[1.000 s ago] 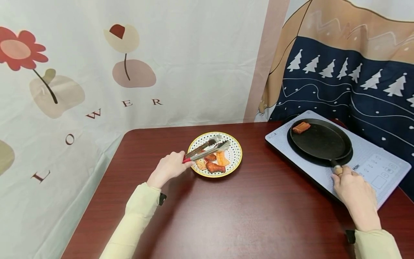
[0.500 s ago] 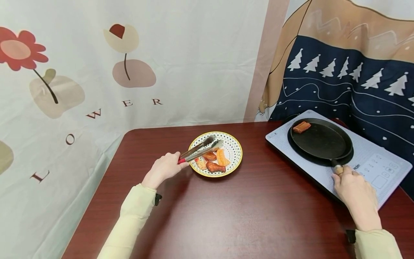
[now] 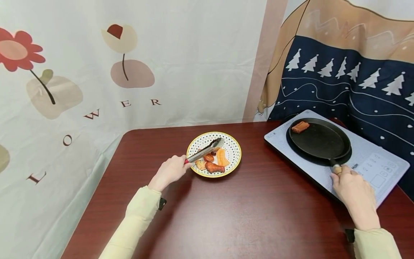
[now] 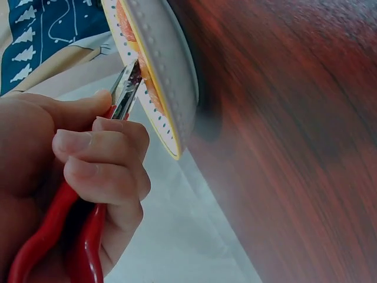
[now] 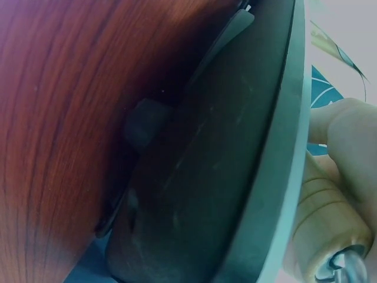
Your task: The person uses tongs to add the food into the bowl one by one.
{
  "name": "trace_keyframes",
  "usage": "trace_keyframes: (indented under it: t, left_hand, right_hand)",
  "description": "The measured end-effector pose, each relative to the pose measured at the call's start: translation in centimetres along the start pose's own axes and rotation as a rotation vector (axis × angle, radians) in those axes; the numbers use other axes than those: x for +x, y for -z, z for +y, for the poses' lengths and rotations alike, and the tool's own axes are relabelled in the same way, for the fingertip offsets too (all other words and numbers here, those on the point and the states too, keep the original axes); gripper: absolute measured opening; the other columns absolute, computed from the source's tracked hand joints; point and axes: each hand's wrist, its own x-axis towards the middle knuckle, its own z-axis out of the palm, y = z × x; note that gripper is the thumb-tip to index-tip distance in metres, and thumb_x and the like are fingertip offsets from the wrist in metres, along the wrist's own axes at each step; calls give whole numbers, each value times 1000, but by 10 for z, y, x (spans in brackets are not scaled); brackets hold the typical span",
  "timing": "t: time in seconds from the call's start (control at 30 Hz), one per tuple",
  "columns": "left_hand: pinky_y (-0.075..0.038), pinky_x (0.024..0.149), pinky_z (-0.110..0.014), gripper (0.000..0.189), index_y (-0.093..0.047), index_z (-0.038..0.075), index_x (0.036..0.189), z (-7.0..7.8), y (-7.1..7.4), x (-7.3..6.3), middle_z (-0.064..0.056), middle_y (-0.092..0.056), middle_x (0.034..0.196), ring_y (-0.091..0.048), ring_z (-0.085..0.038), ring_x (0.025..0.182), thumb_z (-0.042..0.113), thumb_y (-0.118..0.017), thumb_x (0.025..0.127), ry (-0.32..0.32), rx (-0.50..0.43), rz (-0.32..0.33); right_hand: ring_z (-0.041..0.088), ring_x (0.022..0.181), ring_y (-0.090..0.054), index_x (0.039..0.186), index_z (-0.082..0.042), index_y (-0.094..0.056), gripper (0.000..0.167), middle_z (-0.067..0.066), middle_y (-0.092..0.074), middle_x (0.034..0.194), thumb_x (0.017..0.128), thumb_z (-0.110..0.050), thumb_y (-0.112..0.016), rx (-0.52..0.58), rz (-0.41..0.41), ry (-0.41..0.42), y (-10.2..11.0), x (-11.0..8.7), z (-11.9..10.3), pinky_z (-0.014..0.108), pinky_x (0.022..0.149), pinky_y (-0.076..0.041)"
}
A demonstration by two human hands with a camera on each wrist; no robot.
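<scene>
Left hand (image 3: 170, 171), left of centre in the head frame: fingers curled round the tongs (image 3: 202, 153), which extend over the plate (image 3: 233, 147) at centre. Right hand (image 3: 354, 191), lower right: fingers wrapped round the wooden handle (image 3: 337, 169) of the pan (image 3: 320, 139).

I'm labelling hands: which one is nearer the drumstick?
Left. The left hand, holding tongs, is just left of the drumstick; the right hand is far to its right, on the pan handle.

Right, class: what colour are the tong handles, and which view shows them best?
The tong handles are red, seen best in the left wrist view.
</scene>
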Motion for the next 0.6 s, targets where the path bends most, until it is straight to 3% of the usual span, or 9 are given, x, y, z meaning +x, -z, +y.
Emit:
trace_keyframes:
  t: [0.6]
  left_hand:
    - [-37,53,-35,27,-53,7,85,5,17,-5,-4,-44,61,-49,-23,57,32,-56,95,-26,-2,60]
  right_hand:
    - [59,78,-50,104,13,-45,34,41,-52,96,93,-18,-55,5,-12,-8,1,0,-1,62,60,-38]
